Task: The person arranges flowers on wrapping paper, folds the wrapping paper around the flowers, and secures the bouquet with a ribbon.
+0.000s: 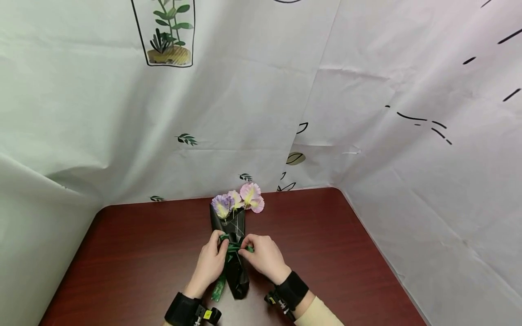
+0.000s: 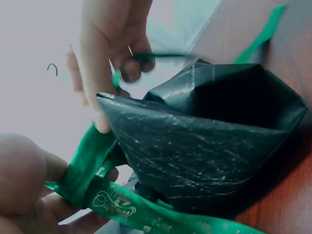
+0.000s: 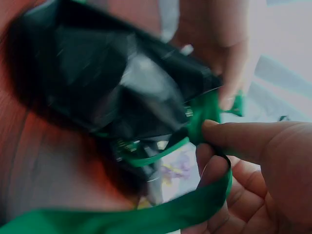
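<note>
A small bouquet lies on the table, its pink and purple flowers (image 1: 244, 199) showing at the far end of a black wrapper (image 1: 236, 274). Green ribbon (image 2: 117, 202) with pale printed lettering runs round the wrapper's middle, and one tail hangs down along its left side. My left hand (image 1: 211, 258) pinches the ribbon at the left of the wrapper. On the other side, my right hand (image 1: 264, 254) pinches another part of it between thumb and fingers; a length of ribbon (image 3: 204, 200) loops over those fingers in the right wrist view.
The reddish-brown wooden table (image 1: 155, 244) extends to both sides of the bouquet. White cloth (image 1: 244, 99) with leaf and plant prints hangs behind the table and along its sides. Each wrist wears a black band (image 1: 291, 290) with a small camera.
</note>
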Motion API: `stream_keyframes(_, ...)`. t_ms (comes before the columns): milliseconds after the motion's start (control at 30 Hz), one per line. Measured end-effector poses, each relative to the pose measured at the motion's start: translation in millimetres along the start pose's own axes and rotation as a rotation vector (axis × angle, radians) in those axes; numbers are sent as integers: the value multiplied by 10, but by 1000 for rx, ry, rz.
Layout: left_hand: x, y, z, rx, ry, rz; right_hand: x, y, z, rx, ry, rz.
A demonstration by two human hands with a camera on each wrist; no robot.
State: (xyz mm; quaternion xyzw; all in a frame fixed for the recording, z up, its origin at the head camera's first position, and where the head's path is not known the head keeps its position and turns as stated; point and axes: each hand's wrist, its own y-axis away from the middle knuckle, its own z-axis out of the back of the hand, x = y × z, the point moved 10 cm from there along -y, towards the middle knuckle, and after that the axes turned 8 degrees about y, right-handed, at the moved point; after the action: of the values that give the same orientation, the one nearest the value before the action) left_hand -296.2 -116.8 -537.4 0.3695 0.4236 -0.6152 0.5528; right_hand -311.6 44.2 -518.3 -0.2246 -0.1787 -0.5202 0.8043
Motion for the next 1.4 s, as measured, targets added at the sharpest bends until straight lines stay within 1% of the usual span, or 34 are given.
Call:
stream_keyframes(67,-5,7,3,-17,18,-21,-4,-32,-41,5,19,3)
stream_keyframes(167,-36,21,14,-53,34,-86,-6,-59,-92,10,39,-9)
stream_keyframes(233,-72,32,16,-80,28,-145,-13,-71,-102,-8,51,-29)
stream_keyframes(300,-94,43,19,-97,27,-178,-32,-80,-99,-38,68,-61)
stream_keyframes(367,-98,48,25,-110,32,-182,-65,-90,-103,-66,83,-100)
stream_keyframes(467,-69,48,22,-104,42,-144,-102,-103,-137,-85,100,-129)
stream_keyframes(600,-39,52,-15,-78,44,-116,-128,-125,-231,-70,107,-119)
stream_keyframes(667,-41,58,-41,-58,42,-123,-144,-135,-268,-67,117,-117)
stream_keyframes(800,-72,82,-63,-39,24,-174,-178,-154,-311,-80,158,-122)
stream_keyframes(867,-70,87,-68,-33,24,-187,-187,-165,-328,-85,179,-122)
stream_keyframes(1000,-57,87,-93,-5,50,-179,-204,-174,-346,-103,219,-115)
stream_keyframes(1100,-60,82,-103,2,54,-181,-225,-173,-353,-110,236,-110)
stream_keyframes(1167,-56,78,-94,-13,48,-188,-240,-164,-361,-89,214,-101)
stream_keyframes(1267,-54,81,-65,-50,26,-212,-251,-134,-354,-31,128,-80)
stream_keyframes(1333,-48,88,-42,-75,16,-230,-247,-100,-322,11,68,-72)
stream_keyframes(1400,-47,98,-24,-93,3,-252,-230,-57,-265,29,39,-63)
